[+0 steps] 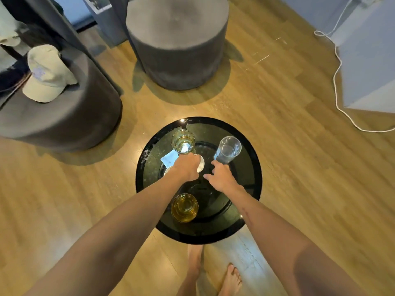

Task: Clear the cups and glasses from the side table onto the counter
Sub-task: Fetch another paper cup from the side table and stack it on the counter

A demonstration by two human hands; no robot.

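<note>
On the round black glass side table (252, 167) stand three glasses: a yellow-tinted glass (183, 142) at the far left, a clear glass (228, 150) at the far right, and an amber glass (184, 207) near me. My left hand (186, 167) is right at the base of the yellow-tinted glass, knuckles up and fingers curled out of sight. It hides most of a white round thing (201, 164). Just short of the clear glass, my right hand (220, 176) hovers with its fingers spread and holds nothing.
A small white card (170, 159) lies on the table beside my left hand. Two grey round poufs (177, 45) (64, 116) stand beyond the table, the left one with a beige cap (48, 75) on it. A white cable (336, 82) trails across the wooden floor at right.
</note>
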